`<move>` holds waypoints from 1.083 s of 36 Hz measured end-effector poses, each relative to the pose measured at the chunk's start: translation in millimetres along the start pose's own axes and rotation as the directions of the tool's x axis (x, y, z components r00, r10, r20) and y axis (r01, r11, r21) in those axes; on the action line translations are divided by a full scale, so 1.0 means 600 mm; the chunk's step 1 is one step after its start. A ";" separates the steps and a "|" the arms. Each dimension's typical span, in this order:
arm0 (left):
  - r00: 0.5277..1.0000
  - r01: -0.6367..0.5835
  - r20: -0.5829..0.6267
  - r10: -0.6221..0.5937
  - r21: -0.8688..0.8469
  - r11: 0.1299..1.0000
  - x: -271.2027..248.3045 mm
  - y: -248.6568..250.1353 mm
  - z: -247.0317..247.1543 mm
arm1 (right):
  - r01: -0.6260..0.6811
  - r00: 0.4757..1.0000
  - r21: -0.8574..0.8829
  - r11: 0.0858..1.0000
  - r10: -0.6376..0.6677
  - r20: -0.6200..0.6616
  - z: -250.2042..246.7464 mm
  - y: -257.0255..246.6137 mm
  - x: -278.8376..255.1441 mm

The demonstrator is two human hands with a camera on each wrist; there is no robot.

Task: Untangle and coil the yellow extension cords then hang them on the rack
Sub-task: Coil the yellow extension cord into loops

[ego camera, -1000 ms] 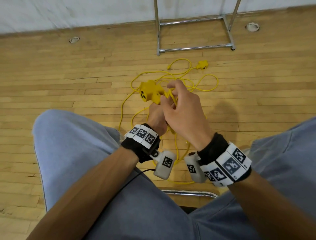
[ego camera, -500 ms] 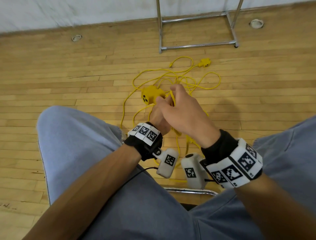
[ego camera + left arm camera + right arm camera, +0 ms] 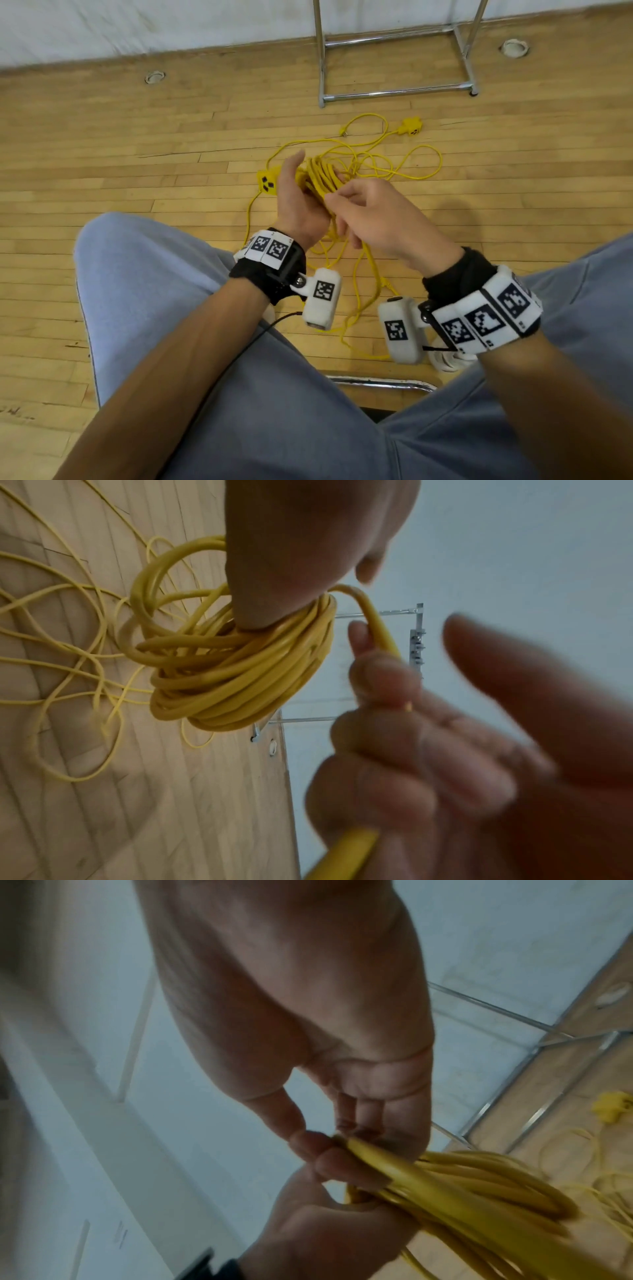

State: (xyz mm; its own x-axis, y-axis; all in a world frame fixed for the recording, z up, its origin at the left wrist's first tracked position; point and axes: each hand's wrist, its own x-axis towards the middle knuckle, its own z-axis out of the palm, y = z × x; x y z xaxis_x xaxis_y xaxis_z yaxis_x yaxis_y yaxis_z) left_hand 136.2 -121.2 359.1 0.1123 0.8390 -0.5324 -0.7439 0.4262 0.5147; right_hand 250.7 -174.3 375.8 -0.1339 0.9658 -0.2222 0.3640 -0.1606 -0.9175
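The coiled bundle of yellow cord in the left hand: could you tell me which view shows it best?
The left wrist view: the coil fills the frame, its separate loops sharp. The head view shows the coil small, draped over the left hand. In the right wrist view the coil is blurred.

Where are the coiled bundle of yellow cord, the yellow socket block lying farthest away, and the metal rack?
coiled bundle point(image 3: 322, 174), head view, on its wound strands.
far socket block point(image 3: 412, 126), head view, on the block's body.
metal rack point(image 3: 397, 91), head view, on its front floor bar.
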 end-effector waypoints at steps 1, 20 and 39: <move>1.000 0.006 -0.011 -0.005 0.074 0.997 0.017 0.004 -0.008 | 0.006 1.000 0.039 0.999 -0.007 0.016 -0.004 0.006 0.003; 0.934 -0.024 0.354 -0.043 0.182 0.983 0.010 0.121 -0.032 | -0.253 0.906 0.003 0.967 0.236 0.352 -0.024 0.207 0.044; 0.881 0.022 0.193 -0.432 0.895 0.446 -0.022 0.094 -0.052 | -0.348 0.889 -0.343 0.872 0.192 -0.415 -0.082 0.161 0.083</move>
State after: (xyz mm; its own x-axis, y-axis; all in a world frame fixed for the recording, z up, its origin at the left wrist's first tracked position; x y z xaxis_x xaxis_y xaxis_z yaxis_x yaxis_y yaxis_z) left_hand 72.0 -118.5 374.1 0.5476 0.6203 -0.5616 0.2605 0.5114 0.8189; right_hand 324.4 -131.7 292.2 0.3330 0.9126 -0.2371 0.6801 -0.4066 -0.6100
